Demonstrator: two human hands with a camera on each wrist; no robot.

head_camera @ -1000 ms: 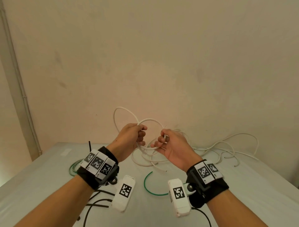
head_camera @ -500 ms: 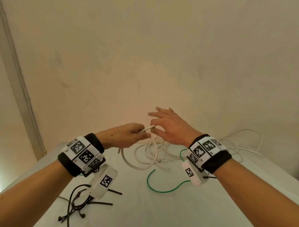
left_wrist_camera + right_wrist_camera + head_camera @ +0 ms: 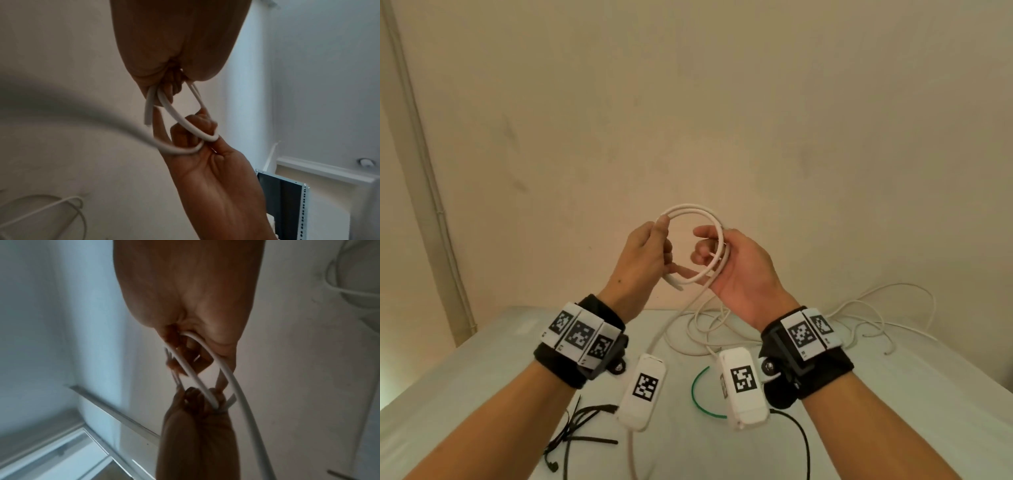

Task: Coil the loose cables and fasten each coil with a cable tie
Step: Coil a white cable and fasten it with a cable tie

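Both hands hold a small coil of white cable (image 3: 698, 219) in the air above the desk (image 3: 893, 394). The left hand (image 3: 643, 253) has its fingers (image 3: 663, 226) curled round the coil's left side, with the cut end (image 3: 674, 283) poking out just below them. The right hand (image 3: 736, 270) pinches the opposite side, thumb over the strands and fingers curled behind. Only about two turns are made; from under the right fingers the rest of the cable (image 3: 695, 308) drops to a loose tangle (image 3: 859, 318) on the desk, below and to the right of them.

The likeliest trouble is the coil springing open. The cable looks stiff, and if either hand relaxes to take the next length, the turns could fan apart or slip off the fingertips. The free end sits close to the left fingers' edge, so a small shift in grip could let it flick out and undo the first loop.

The tangle is a second risk: pulling slack from it may tighten a crossing into a knot, or drag the heap toward the desk edge. The green wire (image 3: 697, 394) lies near that heap and could be caught up with it.

The black cable ties (image 3: 582, 425) lie below the left wrist, well apart from the coil. Reaching for one will leave a single hand holding every turn, the moment a loose grip would cost most.
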